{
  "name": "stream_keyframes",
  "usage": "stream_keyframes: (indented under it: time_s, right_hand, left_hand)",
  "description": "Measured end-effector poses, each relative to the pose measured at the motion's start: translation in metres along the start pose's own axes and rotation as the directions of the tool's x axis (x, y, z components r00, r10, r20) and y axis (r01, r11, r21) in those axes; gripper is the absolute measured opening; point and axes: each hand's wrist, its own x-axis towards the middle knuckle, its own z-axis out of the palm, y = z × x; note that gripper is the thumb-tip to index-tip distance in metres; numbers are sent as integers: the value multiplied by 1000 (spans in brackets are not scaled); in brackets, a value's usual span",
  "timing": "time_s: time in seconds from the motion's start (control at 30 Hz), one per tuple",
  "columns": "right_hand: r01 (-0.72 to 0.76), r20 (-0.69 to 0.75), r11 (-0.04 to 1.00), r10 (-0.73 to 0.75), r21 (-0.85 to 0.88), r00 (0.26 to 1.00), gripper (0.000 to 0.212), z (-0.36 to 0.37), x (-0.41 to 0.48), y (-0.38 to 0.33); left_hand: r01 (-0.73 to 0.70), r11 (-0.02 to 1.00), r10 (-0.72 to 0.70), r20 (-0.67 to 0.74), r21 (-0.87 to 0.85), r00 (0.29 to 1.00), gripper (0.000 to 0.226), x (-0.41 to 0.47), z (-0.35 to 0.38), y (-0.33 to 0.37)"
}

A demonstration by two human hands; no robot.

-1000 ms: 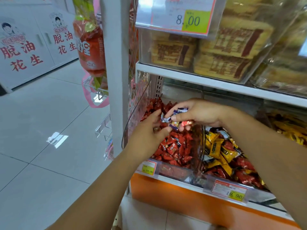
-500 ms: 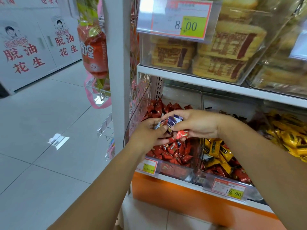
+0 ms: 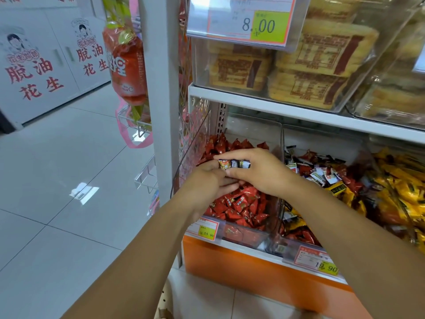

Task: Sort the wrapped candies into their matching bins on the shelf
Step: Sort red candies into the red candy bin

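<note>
Both my hands meet above the clear bin of red wrapped candies (image 3: 241, 203) on the lower shelf. My right hand (image 3: 259, 173) grips a small bunch of purple-and-white wrapped candies (image 3: 234, 163) between thumb and fingers. My left hand (image 3: 207, 180) sits just left of it, its fingertips touching the bunch and tucked under the right hand's fingers. Whether the left hand pinches a candy is hidden. To the right stands a bin of mixed candies (image 3: 322, 173), and further right a bin of yellow wrapped candies (image 3: 400, 187).
A white shelf post (image 3: 161, 88) rises left of the bins, with a wire rack and a hanging orange carrot-shaped pack (image 3: 125, 65). The upper shelf (image 3: 276, 107) holds clear boxes of biscuits. Price tags (image 3: 207, 229) line the shelf front. Tiled floor spreads to the left.
Both hands have dropped lower over the red candy bin and closed in together. The left fingers now reach the bunch held by the right hand.
</note>
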Motion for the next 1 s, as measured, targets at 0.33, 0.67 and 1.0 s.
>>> stream_keyframes:
  time_s: [0.33,0.67,1.0]
  right_hand:
    - [-98,-438,995,80,-19,895,17,-39,-41,13]
    - [-378,-448,841,187,-386,874,32,-66,-69,19]
    - [-13,258,794,213,-608,942,42,31,51,-23]
  left_hand:
    - [-324,519,413,100,791,905,39,-48,-22,0]
    - [-263,326,431,105,908,896,25,-96,-68,-23]
    - [-336,420,441,134,843,888,20,-84,-75,-16]
